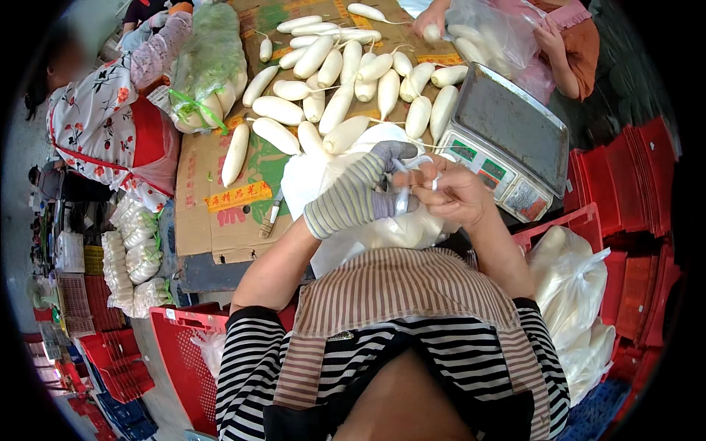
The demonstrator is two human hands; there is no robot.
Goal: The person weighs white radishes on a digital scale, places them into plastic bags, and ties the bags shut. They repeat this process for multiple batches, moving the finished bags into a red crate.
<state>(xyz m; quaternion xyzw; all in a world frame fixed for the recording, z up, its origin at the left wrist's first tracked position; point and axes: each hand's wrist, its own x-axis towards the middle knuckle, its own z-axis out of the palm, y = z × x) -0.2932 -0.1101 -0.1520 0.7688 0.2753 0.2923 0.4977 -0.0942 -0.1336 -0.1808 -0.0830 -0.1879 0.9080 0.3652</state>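
My left hand (356,190), in a striped knit glove with grey fingers, pinches a twisted white plastic strip (404,193) in front of my apron. Bare, my right hand (455,190) grips the other end, its fingers bunched and partly blurred. Whether the strip is the bag's own neck or a separate tie, I cannot tell. Just below both hands is a clear plastic bag (405,229) with pale radishes inside, partly hidden by my hands and apron. A white plastic sheet or bag (300,179) lies behind it. Many loose white radishes (336,107) are spread beyond on the cardboard (193,171).
A weighing scale (513,127) stands at the right. A knife (270,218) lies left of my glove. Bagged radishes (207,71) rest at the far left. Red crates (187,353) flank me; one holds filled bags (568,297). Co-workers (568,49) (110,116) stand across and left.
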